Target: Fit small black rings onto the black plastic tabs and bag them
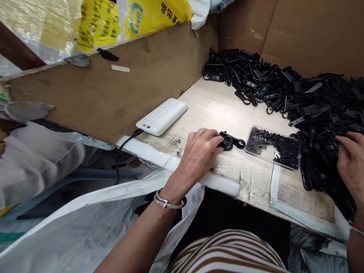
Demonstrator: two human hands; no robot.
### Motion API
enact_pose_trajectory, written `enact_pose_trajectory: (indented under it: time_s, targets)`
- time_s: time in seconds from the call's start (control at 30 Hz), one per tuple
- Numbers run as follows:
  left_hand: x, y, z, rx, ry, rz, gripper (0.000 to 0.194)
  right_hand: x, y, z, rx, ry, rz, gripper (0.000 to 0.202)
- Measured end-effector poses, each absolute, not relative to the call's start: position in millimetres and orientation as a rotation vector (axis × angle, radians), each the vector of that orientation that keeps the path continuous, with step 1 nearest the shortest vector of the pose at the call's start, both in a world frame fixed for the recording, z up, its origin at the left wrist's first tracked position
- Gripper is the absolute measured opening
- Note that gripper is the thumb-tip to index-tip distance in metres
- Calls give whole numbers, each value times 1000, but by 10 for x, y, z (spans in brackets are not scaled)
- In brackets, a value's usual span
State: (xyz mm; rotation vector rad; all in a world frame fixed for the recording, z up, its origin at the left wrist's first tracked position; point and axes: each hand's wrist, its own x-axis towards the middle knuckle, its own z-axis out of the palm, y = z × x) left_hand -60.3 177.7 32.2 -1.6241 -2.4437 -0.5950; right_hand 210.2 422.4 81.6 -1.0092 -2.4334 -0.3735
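Observation:
My left hand (200,149) is closed on a small black plastic ring-ended part (227,143) at the table's near side, its fingertips pinching the left edge. Another black plastic part (237,141), long with a hole at its end, lies against it; I cannot tell whether the two are joined. At the right edge, my right hand (351,163) is at the near end of the heap of black plastic parts (295,89). Its fingers are bent and apart, with no held part visible. Between the hands sits a shallow clear tray (259,153) of tiny black pieces.
A white power bank (162,115) with a black cable (122,146) lies left of my left hand. A brown board (142,83) borders the table on that side, and cardboard (313,34) stands behind the heap. A white sack (93,223) hangs open below the front edge.

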Motion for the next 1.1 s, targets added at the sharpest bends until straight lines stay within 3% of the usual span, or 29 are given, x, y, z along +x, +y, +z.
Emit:
enact_pose_trajectory:
  time_s: [0.27, 0.47, 0.63, 0.8, 0.93, 1.1]
  targets:
    - [-617, 2289, 385, -1995, -2436, -386, 18, 2055, 3927, 838, -754, -2442, -259, 28]
    - [-754, 2431, 349, -1952, -2517, -540, 24, 2055, 3798, 822, -710, -2463, -127, 25]
    - [-604, 2335, 571, -1769, -2433, -844, 28, 1864, 3754, 694, -633, -2582, 176, 21]
    - [-134, 2128, 593, -2121, -2247, -705, 46, 1553, 3748, 614, -839, -2874, 272, 20]
    - [111, 2083, 457, -2438, -2242, -448, 31, 1280, 3757, 623, -813, -3065, 301, 21]
    - [173, 2109, 435, -2470, -2379, -449, 27, 1030, 3721, 573, -852, -3175, 181, 21]
